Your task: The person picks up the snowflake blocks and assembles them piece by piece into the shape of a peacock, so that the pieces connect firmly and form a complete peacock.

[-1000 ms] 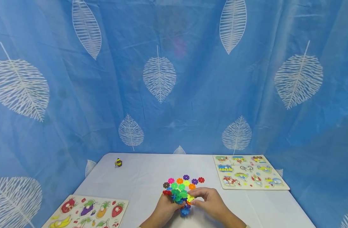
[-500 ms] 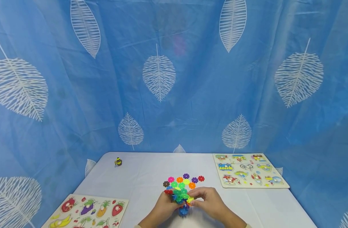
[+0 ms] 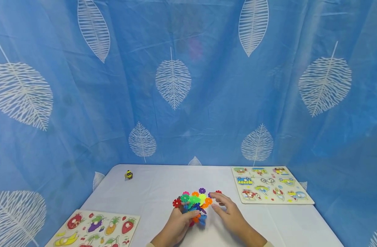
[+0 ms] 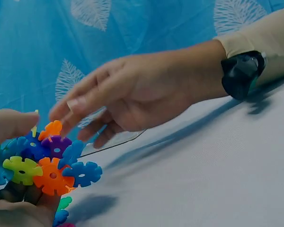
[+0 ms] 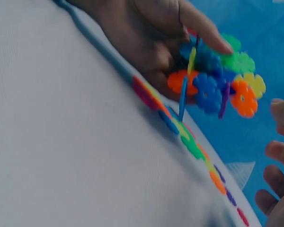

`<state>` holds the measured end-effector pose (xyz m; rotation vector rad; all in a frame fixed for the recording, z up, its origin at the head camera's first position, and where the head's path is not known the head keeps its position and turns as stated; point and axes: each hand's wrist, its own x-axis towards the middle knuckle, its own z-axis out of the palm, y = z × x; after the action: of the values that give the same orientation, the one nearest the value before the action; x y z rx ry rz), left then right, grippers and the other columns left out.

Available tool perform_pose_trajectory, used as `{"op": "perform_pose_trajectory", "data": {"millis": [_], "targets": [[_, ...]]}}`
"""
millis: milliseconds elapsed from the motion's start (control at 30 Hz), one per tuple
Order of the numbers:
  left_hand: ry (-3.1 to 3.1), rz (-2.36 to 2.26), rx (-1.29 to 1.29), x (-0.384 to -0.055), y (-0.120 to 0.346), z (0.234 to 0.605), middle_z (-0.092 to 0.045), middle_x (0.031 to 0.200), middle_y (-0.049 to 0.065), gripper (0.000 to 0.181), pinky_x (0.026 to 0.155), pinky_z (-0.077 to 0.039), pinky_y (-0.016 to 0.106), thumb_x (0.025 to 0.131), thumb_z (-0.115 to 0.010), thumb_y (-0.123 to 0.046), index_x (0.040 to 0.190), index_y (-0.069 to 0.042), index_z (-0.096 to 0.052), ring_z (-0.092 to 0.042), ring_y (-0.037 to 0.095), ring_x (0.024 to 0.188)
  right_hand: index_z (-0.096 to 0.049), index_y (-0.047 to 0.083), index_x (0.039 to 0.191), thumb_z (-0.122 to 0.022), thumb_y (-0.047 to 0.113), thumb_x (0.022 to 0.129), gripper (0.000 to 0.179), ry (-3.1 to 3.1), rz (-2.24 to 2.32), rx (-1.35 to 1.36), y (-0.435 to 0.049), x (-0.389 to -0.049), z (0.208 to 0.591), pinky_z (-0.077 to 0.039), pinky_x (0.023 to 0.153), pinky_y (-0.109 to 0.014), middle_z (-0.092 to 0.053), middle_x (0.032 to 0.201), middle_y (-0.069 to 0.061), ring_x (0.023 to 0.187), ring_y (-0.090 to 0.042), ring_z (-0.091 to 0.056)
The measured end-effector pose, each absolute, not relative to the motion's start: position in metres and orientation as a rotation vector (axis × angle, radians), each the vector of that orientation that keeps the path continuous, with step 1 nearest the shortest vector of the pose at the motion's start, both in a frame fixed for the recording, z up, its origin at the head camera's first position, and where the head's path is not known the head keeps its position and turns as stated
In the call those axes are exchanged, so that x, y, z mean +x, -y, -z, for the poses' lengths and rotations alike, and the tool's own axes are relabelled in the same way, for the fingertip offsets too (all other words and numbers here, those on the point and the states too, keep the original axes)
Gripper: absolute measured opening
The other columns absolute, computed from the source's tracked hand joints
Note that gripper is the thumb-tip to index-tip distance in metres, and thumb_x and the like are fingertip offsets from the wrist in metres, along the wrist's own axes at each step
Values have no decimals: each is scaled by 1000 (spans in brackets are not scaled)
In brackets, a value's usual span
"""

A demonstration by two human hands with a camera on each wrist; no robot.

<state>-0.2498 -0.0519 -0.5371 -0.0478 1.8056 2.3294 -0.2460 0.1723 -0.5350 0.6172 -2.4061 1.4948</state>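
Observation:
A cluster of joined flower-shaped plastic discs (image 3: pixel 195 207), in blue, orange, green, yellow and purple, is in my left hand (image 3: pixel 175 223). The thumb presses on it from above, and the fingers curl beneath. In the left wrist view, orange and blue discs of the cluster (image 4: pixel 53 175) face the camera. My right hand (image 3: pixel 231 216) hovers just right of the cluster, apart from it, its fingers loosely bent around nothing. From the right wrist view, its fingertips (image 5: pixel 279 156) show at the right edge, with a gap between them and the cluster (image 5: pixel 207 92).
Several loose flower discs (image 5: pixel 194 145) lie flat on the white table (image 3: pixel 157 195) beyond the hands. A fruit puzzle board (image 3: pixel 96 228) lies front left, and a vehicle puzzle board (image 3: pixel 273 187) back right. A small yellow-and-black figure (image 3: pixel 128 175) stands back left. Blue leaf-patterned cloth hangs behind.
My right hand has come off the cluster and drawn slightly to the right, its fingers spreading. The left hand has turned the cluster, so different discs face up.

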Motion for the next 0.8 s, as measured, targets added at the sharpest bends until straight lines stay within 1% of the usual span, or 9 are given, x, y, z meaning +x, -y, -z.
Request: {"op": "perform_pose_trajectory", "data": {"millis": [133, 200, 333, 467, 533, 600, 700, 767, 800], "targets": [[-1667, -2402, -119, -254, 54, 536, -54, 138, 26, 68, 105, -49, 49, 95, -79, -12, 139, 16, -35, -60, 32, 124, -63, 11, 143, -72, 20, 102, 43, 2549, -1320, 583, -181, -253, 545, -43, 106, -63, -56, 150, -11, 130, -38, -50], [-1600, -2439, -130, -256, 54, 536, -53, 137, 23, 62, 108, -46, 50, 98, -76, -12, 138, 13, -36, -58, 30, 123, -62, 9, 144, -74, 22, 101, 47, 2623, -1197, 587, -184, -255, 550, -40, 106, -68, -52, 154, -14, 132, -39, -46], [-1546, -2473, -124, -257, 54, 537, -46, 139, 22, 59, 111, -43, 53, 99, -73, -11, 137, 10, -34, -54, 29, 125, -60, 10, 147, -74, 28, 101, 52, 2742, -963, 651, -186, -256, 555, -36, 104, -71, -42, 162, -15, 133, -42, -42], [-1500, -2486, -69, -257, 55, 539, -41, 141, 21, 56, 113, -42, 52, 99, -72, -14, 134, 8, -34, -50, 29, 129, -60, 12, 149, -64, 36, 106, 50, 2810, -722, 792, -182, -253, 557, -34, 104, -71, -41, 164, -11, 138, -43, -40], [-1483, -2494, -36, -256, 56, 540, -42, 142, 20, 54, 114, -42, 50, 100, -71, -16, 134, 8, -36, -50, 28, 130, -62, 13, 148, -59, 40, 108, 48, 2821, -631, 838, -180, -252, 558, -34, 105, -70, -45, 162, -8, 139, -41, -42], [-1468, -2501, -7, -255, 57, 541, -45, 146, 20, 52, 115, -40, 50, 102, -68, -18, 135, 9, -38, -49, 29, 133, -66, 13, 144, -58, 39, 108, 44, 2812, -626, 847, -178, -251, 558, -34, 105, -69, -52, 157, -6, 137, -38, -45], [-1462, -2505, 10, -254, 58, 540, -47, 151, 20, 51, 117, -37, 50, 104, -65, -20, 139, 9, -41, -49, 29, 137, -73, 16, 129, -65, 35, 106, 31, 2767, -703, 810, -178, -251, 558, -36, 103, -64, -62, 142, -1, 129, -31, -51], [-1451, -2507, 11, -254, 58, 539, -47, 152, 19, 51, 118, -35, 51, 105, -64, -21, 140, 7, -40, -47, 29, 138, -74, 18, 122, -70, 31, 102, 23, 2729, -761, 784, -178, -251, 558, -38, 100, -60, -64, 133, 2, 123, -28, -51], [-1446, -2508, 9, -254, 58, 539, -46, 153, 19, 51, 119, -34, 51, 105, -64, -22, 139, 6, -40, -47, 29, 138, -74, 19, 122, -72, 29, 101, 23, 2716, -776, 772, -178, -251, 558, -38, 98, -58, -63, 131, 3, 122, -27, -51]]}}
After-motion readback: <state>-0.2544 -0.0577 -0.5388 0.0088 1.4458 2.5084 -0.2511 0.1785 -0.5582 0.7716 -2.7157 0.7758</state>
